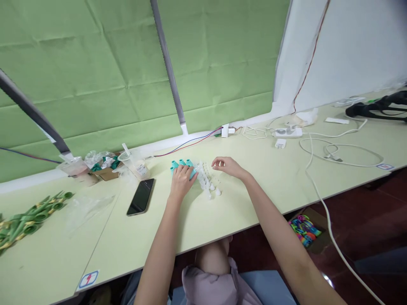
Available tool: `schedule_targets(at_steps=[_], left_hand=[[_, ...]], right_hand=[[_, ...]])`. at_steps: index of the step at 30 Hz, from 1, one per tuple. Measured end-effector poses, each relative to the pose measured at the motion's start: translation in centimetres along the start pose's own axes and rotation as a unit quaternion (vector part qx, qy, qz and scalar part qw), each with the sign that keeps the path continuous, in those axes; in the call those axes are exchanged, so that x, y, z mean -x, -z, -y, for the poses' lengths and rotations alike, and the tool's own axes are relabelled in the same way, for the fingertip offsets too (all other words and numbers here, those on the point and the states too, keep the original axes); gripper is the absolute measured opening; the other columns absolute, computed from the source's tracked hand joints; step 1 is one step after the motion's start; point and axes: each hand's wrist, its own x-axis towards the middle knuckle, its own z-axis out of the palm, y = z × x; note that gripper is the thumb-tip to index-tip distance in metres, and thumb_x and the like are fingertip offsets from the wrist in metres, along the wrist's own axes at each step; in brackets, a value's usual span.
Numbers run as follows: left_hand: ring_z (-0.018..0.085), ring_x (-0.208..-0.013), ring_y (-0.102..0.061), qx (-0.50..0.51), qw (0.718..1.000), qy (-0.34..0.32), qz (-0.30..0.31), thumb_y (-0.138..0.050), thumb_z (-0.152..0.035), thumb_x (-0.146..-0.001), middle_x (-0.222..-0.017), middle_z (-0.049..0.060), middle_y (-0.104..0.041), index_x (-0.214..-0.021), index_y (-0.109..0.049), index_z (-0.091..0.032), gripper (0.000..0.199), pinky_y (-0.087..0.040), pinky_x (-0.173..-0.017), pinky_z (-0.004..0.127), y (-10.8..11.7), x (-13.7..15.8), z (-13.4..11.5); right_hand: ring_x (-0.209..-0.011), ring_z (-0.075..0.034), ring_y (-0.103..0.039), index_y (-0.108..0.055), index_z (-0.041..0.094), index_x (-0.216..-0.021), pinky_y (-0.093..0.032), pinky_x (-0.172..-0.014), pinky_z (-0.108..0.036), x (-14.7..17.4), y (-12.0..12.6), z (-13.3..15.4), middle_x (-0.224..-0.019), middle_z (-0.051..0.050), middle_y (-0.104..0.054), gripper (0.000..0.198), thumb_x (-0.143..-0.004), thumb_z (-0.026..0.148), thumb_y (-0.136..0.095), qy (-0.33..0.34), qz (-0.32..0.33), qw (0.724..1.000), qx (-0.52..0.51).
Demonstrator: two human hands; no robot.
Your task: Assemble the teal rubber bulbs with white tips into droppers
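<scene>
On the pale table, several small teal bottle-shaped pieces [189,162] with narrow necks stand grouped together. My left hand [182,182] rests over the near side of the group, its fingers curled onto one of the pieces and hiding part of them. Beside them, to the right, lies a cluster of small translucent white plastic parts [202,180], with tiny bits scattered by its far edge. My right hand [231,166] hovers just right of these, thumb and fingertips brought together; anything between them is too small to make out. Two white caps [218,192] lie nearest me.
A black phone [140,197] lies left of my left arm. Behind it are a drink cup with a straw [135,163], another cup [79,170] and a small cardboard box [107,173]. Green folded strips [34,218] lie far left. A power strip [288,132] and white cables [343,161] spread rightward.
</scene>
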Motion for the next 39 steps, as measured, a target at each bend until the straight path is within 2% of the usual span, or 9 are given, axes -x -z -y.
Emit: schedule_targets(at_steps=[3,6,8,13,27,33,39], left_hand=[[0.023,-0.086,-0.05,-0.001,1.0,-0.005,0.002,-0.042,-0.038,-0.087,-0.083,0.008,-0.061,-0.099,-0.06,-0.018,0.03,-0.035,-0.071,0.034,-0.1,0.0,0.0],[0.023,-0.086,-0.05,-0.001,1.0,0.002,0.002,-0.043,-0.038,-0.087,-0.083,0.009,-0.061,-0.099,-0.06,-0.017,0.03,-0.035,-0.071,0.034,-0.2,0.0,0.2],[0.023,-0.086,-0.05,-0.002,1.0,0.003,0.002,-0.043,-0.038,-0.087,-0.083,0.009,-0.061,-0.099,-0.06,-0.017,0.03,-0.035,-0.071,0.035,-0.2,0.0,0.3],[0.023,-0.086,-0.05,0.0,1.0,-0.002,0.009,-0.042,-0.038,-0.087,-0.083,0.009,-0.061,-0.099,-0.06,-0.017,0.03,-0.036,-0.071,0.035,-0.2,0.0,0.2],[0.024,-0.087,-0.05,0.013,1.0,-0.002,0.021,-0.042,-0.037,-0.087,-0.083,0.009,-0.06,-0.099,-0.06,-0.016,0.03,-0.036,-0.071,0.035,-0.3,0.1,0.3],[0.024,-0.086,-0.05,0.001,1.0,0.0,0.02,-0.041,-0.038,-0.087,-0.082,0.01,-0.06,-0.099,-0.06,-0.017,0.03,-0.036,-0.072,0.036,-0.5,0.1,0.5],[0.024,-0.086,-0.05,-0.007,1.0,-0.006,0.019,-0.041,-0.038,-0.087,-0.082,0.009,-0.061,-0.098,-0.06,-0.017,0.03,-0.036,-0.071,0.035,-0.5,0.1,0.5]], right_hand=[[-0.069,-0.011,-0.052,-0.066,0.023,-0.08,-0.033,-0.059,-0.022,0.0,0.4,-0.7,-0.079,0.003,-0.063,0.02,-0.066,0.037,-0.066,-0.056,0.07,0.992,0.089],[-0.073,-0.013,-0.056,-0.068,0.024,-0.077,-0.033,-0.058,-0.021,0.0,0.7,-1.3,-0.078,0.003,-0.064,0.022,-0.059,0.034,-0.072,-0.083,0.147,0.977,0.129],[-0.073,-0.013,-0.057,-0.069,0.025,-0.075,-0.034,-0.058,-0.021,0.0,0.6,-1.4,-0.076,0.003,-0.065,0.019,-0.057,0.031,-0.072,-0.093,0.168,0.971,0.142],[-0.072,-0.013,-0.058,-0.071,0.025,-0.069,-0.035,-0.057,-0.021,0.0,-0.2,-1.3,-0.076,0.003,-0.067,0.01,-0.059,0.025,-0.068,-0.078,0.185,0.968,0.148],[-0.069,-0.014,-0.057,-0.071,0.023,-0.072,-0.036,-0.057,-0.021,0.0,-0.5,-1.1,-0.073,0.002,-0.066,0.014,-0.059,0.027,-0.069,-0.042,0.244,0.964,0.097],[-0.072,-0.013,-0.056,-0.069,0.025,-0.082,-0.033,-0.057,-0.021,0.0,-0.1,-1.2,-0.08,0.002,-0.064,0.022,-0.061,0.027,-0.069,-0.032,0.136,0.981,0.135],[-0.069,-0.013,-0.056,-0.07,0.023,-0.073,-0.033,-0.055,-0.021,0.0,-0.7,-1.2,-0.077,0.002,-0.066,0.012,-0.061,0.022,-0.067,-0.058,0.172,0.972,0.147]])
